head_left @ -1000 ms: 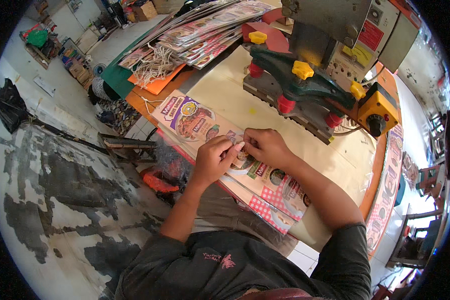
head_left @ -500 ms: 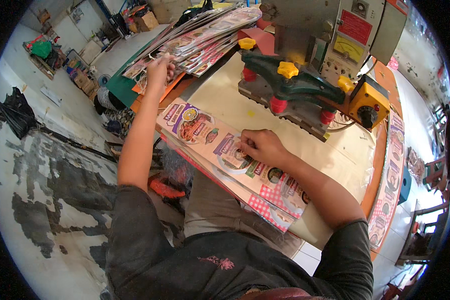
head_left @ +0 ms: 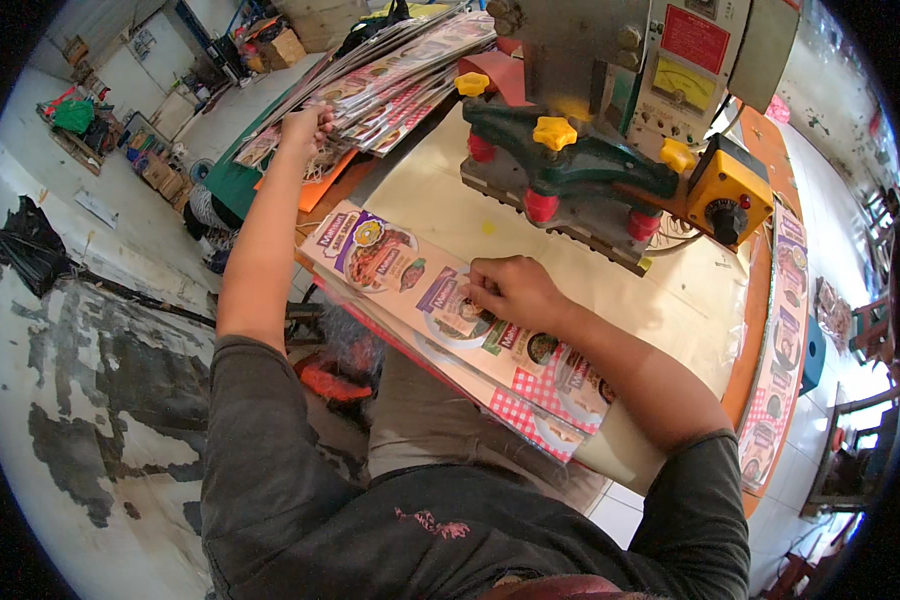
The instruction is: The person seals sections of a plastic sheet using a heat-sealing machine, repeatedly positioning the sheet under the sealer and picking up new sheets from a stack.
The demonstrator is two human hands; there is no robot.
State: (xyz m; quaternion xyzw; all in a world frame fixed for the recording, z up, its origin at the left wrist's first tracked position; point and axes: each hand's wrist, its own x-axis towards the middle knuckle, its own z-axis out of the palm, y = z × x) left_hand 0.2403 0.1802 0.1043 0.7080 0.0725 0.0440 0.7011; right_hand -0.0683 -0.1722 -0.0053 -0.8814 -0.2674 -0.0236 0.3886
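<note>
My left hand point(head_left: 308, 128) reaches far left to the near end of a big stack of printed strips point(head_left: 400, 85). Its fingers are curled closed; what they hold, if anything, is hidden. Pale thin strands point(head_left: 322, 162) lie just below it. My right hand point(head_left: 515, 292) rests, fingers curled in, on a long printed strip point(head_left: 380, 255) with food pictures and a red checked end. Whether its fingertips pinch anything cannot be seen. More strips lie under that one, slightly fanned along the table's near edge.
A heavy press machine point(head_left: 570, 160) with yellow knobs and red posts stands at the table's back right. A yellow control box point(head_left: 730, 195) juts from its side. Another printed strip point(head_left: 775, 360) lies along the right edge. An orange sheet point(head_left: 325, 182) sits beneath the stack.
The view has shifted slightly. My left hand stays by the stack, its fingers turned a little lower at the near end. My right hand remains on the strip.
</note>
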